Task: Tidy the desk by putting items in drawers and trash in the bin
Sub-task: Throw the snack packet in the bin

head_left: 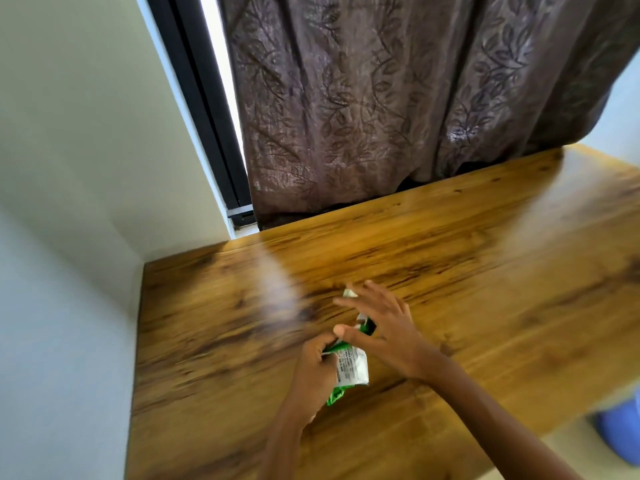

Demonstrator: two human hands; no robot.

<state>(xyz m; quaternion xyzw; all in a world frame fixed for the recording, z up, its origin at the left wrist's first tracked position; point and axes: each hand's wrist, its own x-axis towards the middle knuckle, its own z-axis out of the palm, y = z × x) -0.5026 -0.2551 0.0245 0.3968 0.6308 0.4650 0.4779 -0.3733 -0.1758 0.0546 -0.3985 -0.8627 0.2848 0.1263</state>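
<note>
My left hand [313, 367] grips a crumpled green and white wrapper [351, 370] above the wooden desk [485, 289] near its front left part. My right hand [381, 323] hovers just beyond it with fingers spread, its thumb touching the wrapper's top. Another bit of green and white wrapper [365, 323] shows under the right palm, and a small white scrap [349, 293] peeks out by the fingertips. The picture is motion-blurred, so I cannot tell whether the right hand holds these pieces.
A brown leaf-patterned curtain [398, 98] hangs behind the desk's far edge, beside a dark window frame [207, 109]. White walls close in the left side. A blue bin [620, 431] stands on the floor beyond the desk's right front edge.
</note>
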